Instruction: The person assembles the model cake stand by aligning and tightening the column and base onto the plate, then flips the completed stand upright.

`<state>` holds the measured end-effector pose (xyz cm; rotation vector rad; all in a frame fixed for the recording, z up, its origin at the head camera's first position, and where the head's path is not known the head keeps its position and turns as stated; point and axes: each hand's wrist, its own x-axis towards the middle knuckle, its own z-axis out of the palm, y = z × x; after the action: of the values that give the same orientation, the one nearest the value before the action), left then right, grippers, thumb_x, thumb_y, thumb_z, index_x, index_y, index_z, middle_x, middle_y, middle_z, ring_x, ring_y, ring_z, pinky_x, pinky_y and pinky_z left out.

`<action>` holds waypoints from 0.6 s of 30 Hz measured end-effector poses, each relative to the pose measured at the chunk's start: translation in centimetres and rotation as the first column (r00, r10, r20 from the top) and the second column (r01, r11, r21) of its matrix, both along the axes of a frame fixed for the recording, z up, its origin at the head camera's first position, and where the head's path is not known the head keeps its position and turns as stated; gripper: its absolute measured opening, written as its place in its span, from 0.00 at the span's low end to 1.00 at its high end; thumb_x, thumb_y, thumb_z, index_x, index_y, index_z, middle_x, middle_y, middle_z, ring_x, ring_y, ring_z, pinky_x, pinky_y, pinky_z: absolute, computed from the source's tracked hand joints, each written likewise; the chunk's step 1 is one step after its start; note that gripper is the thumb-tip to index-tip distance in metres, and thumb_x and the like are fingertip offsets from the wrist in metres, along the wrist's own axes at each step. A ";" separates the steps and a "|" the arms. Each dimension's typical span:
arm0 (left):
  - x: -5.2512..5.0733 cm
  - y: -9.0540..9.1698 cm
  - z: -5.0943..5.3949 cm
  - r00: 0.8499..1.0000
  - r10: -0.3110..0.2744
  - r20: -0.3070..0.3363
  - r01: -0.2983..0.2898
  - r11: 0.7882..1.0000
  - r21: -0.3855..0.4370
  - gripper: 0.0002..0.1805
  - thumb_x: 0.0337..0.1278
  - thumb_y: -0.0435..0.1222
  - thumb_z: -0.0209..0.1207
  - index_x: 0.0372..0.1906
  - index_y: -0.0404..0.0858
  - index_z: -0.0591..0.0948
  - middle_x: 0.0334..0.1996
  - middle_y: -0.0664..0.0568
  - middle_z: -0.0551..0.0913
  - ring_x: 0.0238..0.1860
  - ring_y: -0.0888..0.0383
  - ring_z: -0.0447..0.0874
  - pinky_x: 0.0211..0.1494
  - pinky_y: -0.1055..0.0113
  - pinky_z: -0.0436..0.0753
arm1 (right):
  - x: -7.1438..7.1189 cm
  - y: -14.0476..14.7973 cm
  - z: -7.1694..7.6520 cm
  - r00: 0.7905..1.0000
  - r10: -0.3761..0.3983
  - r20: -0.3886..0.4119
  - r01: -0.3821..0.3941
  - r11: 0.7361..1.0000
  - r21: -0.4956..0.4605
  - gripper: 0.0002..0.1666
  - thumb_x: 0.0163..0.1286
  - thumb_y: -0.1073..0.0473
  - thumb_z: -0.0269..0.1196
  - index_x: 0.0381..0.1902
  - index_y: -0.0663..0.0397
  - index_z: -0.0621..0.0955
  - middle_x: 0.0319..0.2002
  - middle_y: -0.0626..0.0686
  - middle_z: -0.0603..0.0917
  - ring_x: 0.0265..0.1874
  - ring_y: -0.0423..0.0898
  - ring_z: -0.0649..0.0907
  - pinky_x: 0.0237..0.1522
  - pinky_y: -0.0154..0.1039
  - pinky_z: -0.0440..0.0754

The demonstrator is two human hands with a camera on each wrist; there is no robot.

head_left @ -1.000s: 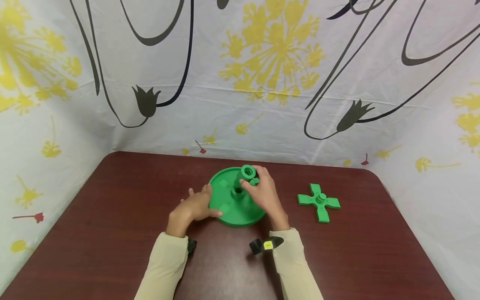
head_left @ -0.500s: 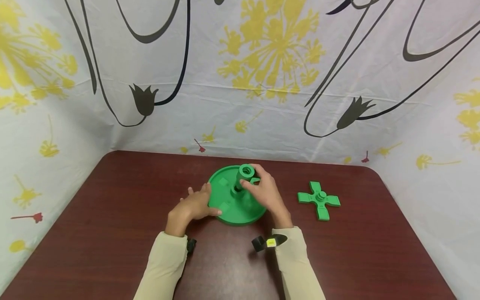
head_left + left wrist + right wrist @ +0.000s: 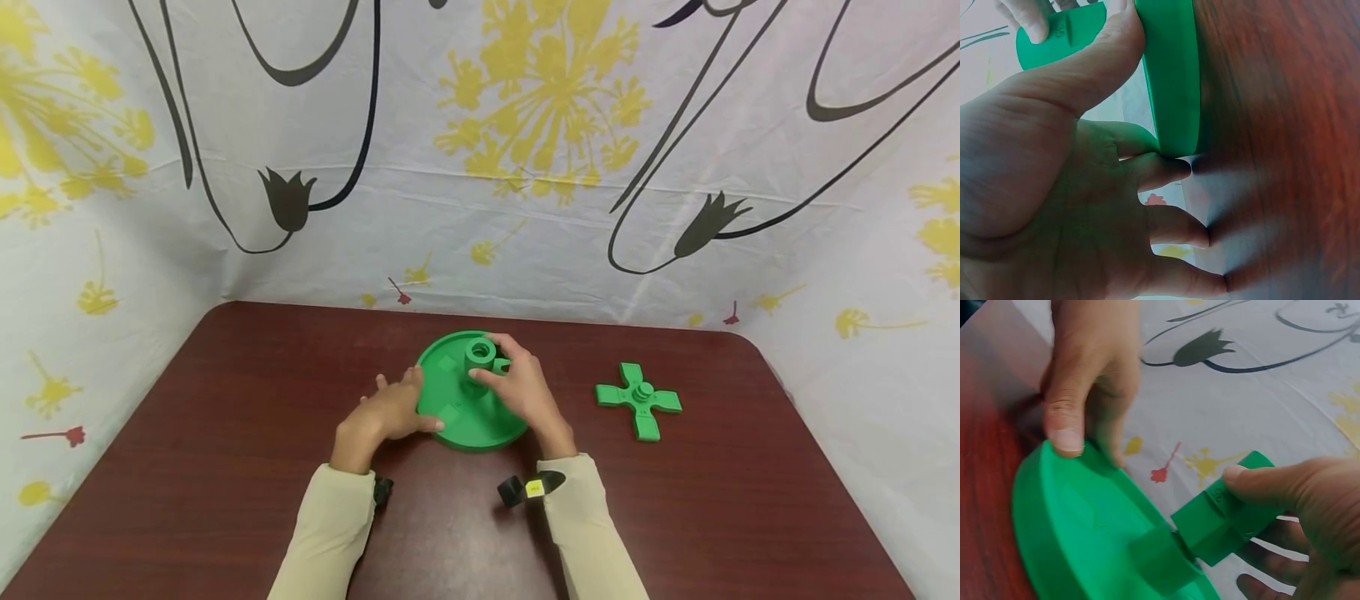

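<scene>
A round green plastic base with a raised rim (image 3: 480, 429) lies on the table. My left hand (image 3: 382, 417) holds its left edge, thumb on the rim and the other fingers spread along the outside; several fingertips rest on the table in the left wrist view. With thumb and fingers, my right hand (image 3: 525, 392) grips a hollow green cylinder (image 3: 477, 365) over the base's middle. In the right wrist view, the cylinder's lower end (image 3: 1204, 534) meets the short central socket (image 3: 1163, 562) at a tilt. Whether it sits inside is unclear.
A green cross-shaped piece (image 3: 642, 397) with a threaded-looking stub lies to the right on the dark reddish table (image 3: 735, 483). Behind and beside the table hangs white cloth (image 3: 420, 208) with printed flowers. A small black camera (image 3: 512, 492) is strapped to the right wrist.
The right hand has brought the cylinder left and down, from beside and above the socket onto it. The left hand and the base have stayed in place.
</scene>
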<state>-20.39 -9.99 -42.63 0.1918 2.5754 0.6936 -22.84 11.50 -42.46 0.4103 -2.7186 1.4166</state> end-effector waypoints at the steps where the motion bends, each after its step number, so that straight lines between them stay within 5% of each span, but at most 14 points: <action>1: 0.0 0.0 0.0 1.000 -0.001 0.000 0.001 1.000 -0.002 0.55 0.62 0.51 0.64 0.79 0.34 0.44 0.79 0.38 0.45 0.75 0.26 0.34 0.68 0.25 0.48 | 0.0 -0.2 0.0 1.000 -0.014 -0.005 0.014 1.000 -0.003 0.36 0.63 0.58 0.72 0.67 0.55 0.74 0.58 0.59 0.81 0.57 0.54 0.80 0.55 0.54 0.79; 9: -0.2 0.1 -0.1 1.000 0.003 0.002 -0.003 1.000 -0.004 0.55 0.61 0.52 0.64 0.79 0.34 0.43 0.79 0.38 0.44 0.75 0.26 0.33 0.68 0.25 0.48 | 0.0 -1.0 -0.5 0.996 -0.081 -0.021 0.081 0.997 0.010 0.41 0.59 0.54 0.75 0.68 0.55 0.72 0.64 0.57 0.77 0.61 0.55 0.78 0.58 0.54 0.77; 13: -0.3 0.1 -0.2 1.000 0.006 0.003 -0.006 1.000 0.001 0.56 0.61 0.52 0.64 0.79 0.34 0.43 0.79 0.38 0.44 0.75 0.26 0.33 0.68 0.25 0.48 | -0.1 -0.5 -0.1 1.000 0.009 0.021 -0.006 0.995 -0.103 0.43 0.61 0.60 0.73 0.72 0.54 0.68 0.68 0.57 0.73 0.68 0.54 0.72 0.63 0.55 0.73; 18: -0.3 0.0 -0.2 1.000 0.006 0.003 -0.006 1.000 0.007 0.56 0.61 0.51 0.65 0.79 0.33 0.43 0.79 0.38 0.44 0.75 0.26 0.33 0.68 0.24 0.48 | -0.2 0.4 0.6 0.986 0.168 0.005 -0.159 0.944 -0.290 0.42 0.62 0.77 0.64 0.73 0.61 0.64 0.69 0.63 0.71 0.71 0.58 0.69 0.64 0.60 0.72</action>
<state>-20.65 -9.98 -42.87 0.1849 2.5719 0.7042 -23.05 11.86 -41.84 0.6099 -2.4900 1.8427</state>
